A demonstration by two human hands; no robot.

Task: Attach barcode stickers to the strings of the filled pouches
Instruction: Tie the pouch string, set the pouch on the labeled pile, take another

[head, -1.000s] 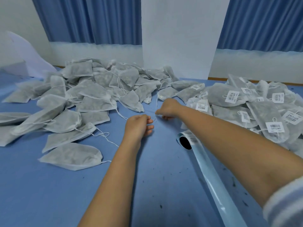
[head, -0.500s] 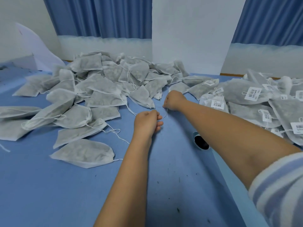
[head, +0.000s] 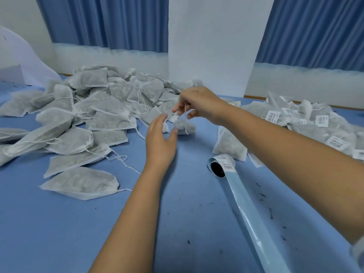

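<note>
While the right hand [head: 199,104] is pinching a string [head: 185,112] at frame centre, its pouch [head: 185,127] is dangling and the loose-fingered left hand [head: 160,138] is hovering beside it.

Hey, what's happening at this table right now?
A person is tagging filled pouches. The right hand pinches a string, with one pouch hanging from it over the blue table; the open left hand is close beside it. Unlabelled pouches lie heaped on the left, barcoded pouches on the right, near the sticker roll.
</note>
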